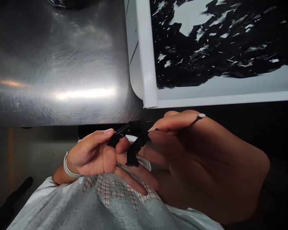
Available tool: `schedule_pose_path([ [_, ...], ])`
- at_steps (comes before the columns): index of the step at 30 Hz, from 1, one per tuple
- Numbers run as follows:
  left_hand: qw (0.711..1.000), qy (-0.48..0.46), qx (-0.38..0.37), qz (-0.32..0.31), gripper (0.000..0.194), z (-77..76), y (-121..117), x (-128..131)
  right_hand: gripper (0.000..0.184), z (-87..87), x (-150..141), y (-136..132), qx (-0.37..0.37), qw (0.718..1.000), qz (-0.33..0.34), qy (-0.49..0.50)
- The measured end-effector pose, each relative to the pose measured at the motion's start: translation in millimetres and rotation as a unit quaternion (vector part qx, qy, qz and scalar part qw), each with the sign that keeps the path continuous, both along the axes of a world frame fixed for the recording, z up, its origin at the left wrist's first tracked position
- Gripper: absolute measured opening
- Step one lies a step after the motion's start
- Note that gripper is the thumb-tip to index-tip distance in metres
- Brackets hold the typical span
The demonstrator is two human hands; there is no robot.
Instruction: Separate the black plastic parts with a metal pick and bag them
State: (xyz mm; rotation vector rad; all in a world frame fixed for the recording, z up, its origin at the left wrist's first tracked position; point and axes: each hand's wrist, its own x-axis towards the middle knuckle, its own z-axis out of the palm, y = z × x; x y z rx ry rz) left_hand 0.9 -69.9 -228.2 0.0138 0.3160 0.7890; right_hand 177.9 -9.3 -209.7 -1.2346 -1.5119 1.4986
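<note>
My left hand (96, 155) is low at the centre, just below the table edge, with thumb and fingers pinched on a small black plastic part (121, 131). My right hand (196, 159) is close to the camera on the right, fingers closed on a thin pin-like tool with a small round white head (201, 116). The tool's tip meets another black plastic piece (133, 152) between the two hands. A pale band (68, 166) circles my left wrist.
A scratched steel table top (57, 64) fills the upper left. A white tray (146, 64) at the upper right holds a heap of several small black plastic parts (218, 44). My grey shirt with checked lettering (110, 204) fills the bottom.
</note>
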Motion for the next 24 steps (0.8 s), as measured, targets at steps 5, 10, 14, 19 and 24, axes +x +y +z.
schedule_pose_path([
  [5, 1.0, -0.01, -0.01, 0.022, 0.033, -0.6, -0.2, -2.8, 0.028, 4.9, 0.9, 3.1, 0.098, 0.993, 0.066, -0.018],
  [10, 0.999, 0.01, -0.046, 0.011, 0.038, 0.0, -2.3, -9.5, 0.028, 6.9, -3.0, 7.6, 0.107, 0.988, 0.092, -0.06],
  [14, 0.999, 0.013, -0.024, 0.02, 0.037, -6.2, -2.6, -5.3, 0.026, 8.2, -2.8, 7.4, 0.112, 0.986, 0.105, -0.065],
  [19, 0.991, 0.066, 0.076, 0.084, 0.048, -17.4, 0.7, 4.7, 0.017, -4.8, 13.6, 9.5, 0.151, 0.984, 0.043, -0.081],
  [24, 0.806, 0.486, 0.2, 0.273, 0.038, 32.4, 9.9, -39.5, 0.019, -14.2, 23.3, 17.7, 0.131, 0.986, -0.019, -0.106],
])
